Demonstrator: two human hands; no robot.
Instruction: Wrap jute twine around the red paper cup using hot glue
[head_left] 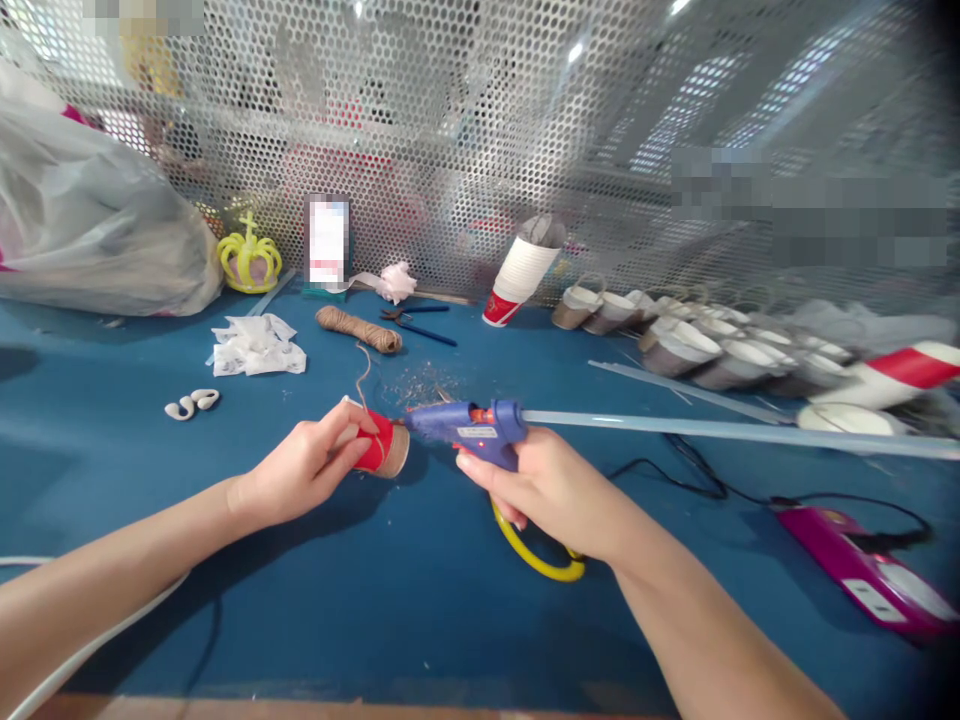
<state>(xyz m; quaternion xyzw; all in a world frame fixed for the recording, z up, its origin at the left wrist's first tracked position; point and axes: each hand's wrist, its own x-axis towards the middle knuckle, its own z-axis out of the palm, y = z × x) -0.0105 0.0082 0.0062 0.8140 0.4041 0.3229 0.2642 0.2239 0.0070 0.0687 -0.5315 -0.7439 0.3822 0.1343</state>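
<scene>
My left hand [319, 460] is closed on a small red paper cup [381, 447] lying on its side. Brown twine [363, 375] runs up from the cup, and a tan band wraps its right end. My right hand [551, 480] grips a blue hot glue gun [480, 425], whose tip touches or nearly touches the cup's right side. A long clear glue stick [720, 432] sticks out of the gun's back. Below the right hand lies a yellow loop-shaped handle [540, 560], partly hidden. Behind the cup rests a twine skein [358, 329].
Pliers [420, 323], white ribbon pieces [259, 345] and white earphones [192, 403] lie on the blue table. Stacked paper cups [523, 270] lean near the mesh wall. Several twine-wrapped cups [679, 345] stand at right. A purple power strip [862, 570] with black cord sits front right.
</scene>
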